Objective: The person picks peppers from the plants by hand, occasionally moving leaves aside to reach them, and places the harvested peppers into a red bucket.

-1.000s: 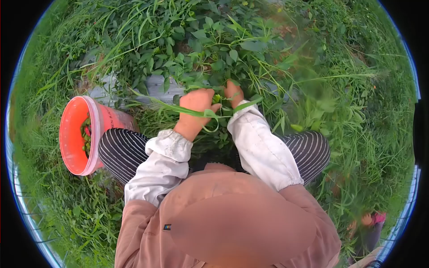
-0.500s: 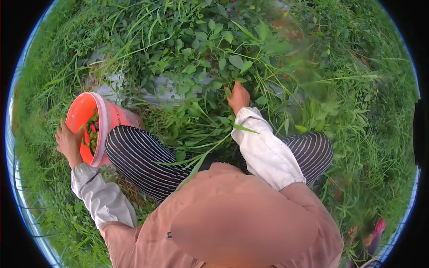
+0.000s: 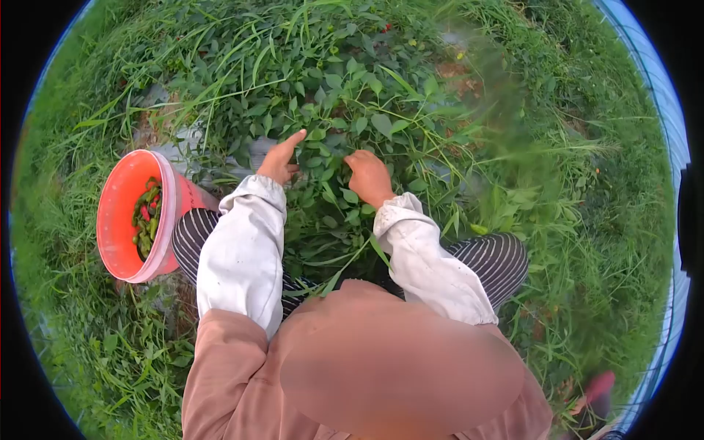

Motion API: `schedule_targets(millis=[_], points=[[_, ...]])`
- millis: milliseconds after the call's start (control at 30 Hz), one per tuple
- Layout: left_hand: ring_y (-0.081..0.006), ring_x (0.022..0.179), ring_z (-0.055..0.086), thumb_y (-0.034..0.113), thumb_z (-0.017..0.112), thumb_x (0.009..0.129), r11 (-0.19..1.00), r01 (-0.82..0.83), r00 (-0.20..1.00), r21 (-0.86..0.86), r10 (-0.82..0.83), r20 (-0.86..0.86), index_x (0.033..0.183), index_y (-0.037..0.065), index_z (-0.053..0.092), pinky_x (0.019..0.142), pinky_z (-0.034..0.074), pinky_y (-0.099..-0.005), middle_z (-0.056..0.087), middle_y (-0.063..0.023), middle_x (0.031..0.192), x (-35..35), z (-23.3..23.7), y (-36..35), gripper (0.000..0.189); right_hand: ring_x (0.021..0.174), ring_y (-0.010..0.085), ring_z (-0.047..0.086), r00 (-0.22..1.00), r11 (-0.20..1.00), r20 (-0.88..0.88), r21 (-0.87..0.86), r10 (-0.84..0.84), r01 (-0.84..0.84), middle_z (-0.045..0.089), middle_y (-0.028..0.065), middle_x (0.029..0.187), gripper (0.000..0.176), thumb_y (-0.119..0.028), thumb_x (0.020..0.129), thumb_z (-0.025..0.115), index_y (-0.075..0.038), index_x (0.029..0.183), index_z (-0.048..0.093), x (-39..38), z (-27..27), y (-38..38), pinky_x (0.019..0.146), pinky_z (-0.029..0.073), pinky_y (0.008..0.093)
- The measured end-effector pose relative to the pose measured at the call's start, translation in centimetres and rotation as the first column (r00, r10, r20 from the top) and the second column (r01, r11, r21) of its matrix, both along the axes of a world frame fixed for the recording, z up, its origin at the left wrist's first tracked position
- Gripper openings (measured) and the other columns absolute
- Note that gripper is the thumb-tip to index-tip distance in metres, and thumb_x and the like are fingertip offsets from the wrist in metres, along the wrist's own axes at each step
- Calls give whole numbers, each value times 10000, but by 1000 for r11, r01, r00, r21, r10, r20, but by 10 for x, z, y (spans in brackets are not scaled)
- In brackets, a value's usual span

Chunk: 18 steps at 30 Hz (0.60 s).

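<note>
My left hand [image 3: 280, 158] is at the left side of the leafy green plants [image 3: 323, 139], its thumb and fingers apart and nothing seen in it. Just to the right, my right hand [image 3: 368, 177] has its fingers curled in among the leaves; whatever they may hold is hidden. A pink-red bucket [image 3: 117, 213] leans on its side by my left knee, its mouth turned to the left. Green and red peppers [image 3: 147, 213] lie inside it.
Grey plastic sheet [image 3: 260, 152] shows between the plants. Long grass blades cross in front of my striped knees [image 3: 493, 264]. At the lower right is a blurred pink and dark object [image 3: 599, 387]. Blue-white netting [image 3: 653, 66] edges the right side.
My left hand has left the bucket and moved right to the plants. My right hand has shifted slightly left and down, and its fingers have drawn in. The bucket's mouth sits a little further left.
</note>
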<state>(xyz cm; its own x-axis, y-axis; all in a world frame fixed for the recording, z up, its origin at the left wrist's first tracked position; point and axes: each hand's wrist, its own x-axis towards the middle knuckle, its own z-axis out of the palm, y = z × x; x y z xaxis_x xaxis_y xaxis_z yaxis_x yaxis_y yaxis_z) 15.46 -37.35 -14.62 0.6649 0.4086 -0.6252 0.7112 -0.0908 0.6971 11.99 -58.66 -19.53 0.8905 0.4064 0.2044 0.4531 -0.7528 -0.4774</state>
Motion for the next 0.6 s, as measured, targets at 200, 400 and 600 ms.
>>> schedule_targets(millis=[200,400,600], points=[[-323,766,656,125,651,807,983,172,848,-66,-114,518,943,4,669,681,512,-393,682,-151,899,-34,-12,-64,183,727,212,647,756,482,-643,628,-120,611,682,113,795,247,-164,872,533,36,908,673,58,26,-10,660,485,337],[-367,779,584,25,632,628,651,263,443,712,-738,510,792,38,588,663,483,-474,583,-152,764,-64,35,-140,170,684,262,650,716,815,-666,287,-209,504,656,145,744,521,-452,845,615,66,807,655,103,84,-35,634,487,378],[-312,859,620,156,673,711,544,440,273,714,-839,471,942,42,643,708,508,-432,624,-136,841,-59,5,-192,259,716,240,638,871,932,-364,-273,-329,238,654,162,761,524,-443,783,699,42,980,673,117,68,-88,681,490,352]])
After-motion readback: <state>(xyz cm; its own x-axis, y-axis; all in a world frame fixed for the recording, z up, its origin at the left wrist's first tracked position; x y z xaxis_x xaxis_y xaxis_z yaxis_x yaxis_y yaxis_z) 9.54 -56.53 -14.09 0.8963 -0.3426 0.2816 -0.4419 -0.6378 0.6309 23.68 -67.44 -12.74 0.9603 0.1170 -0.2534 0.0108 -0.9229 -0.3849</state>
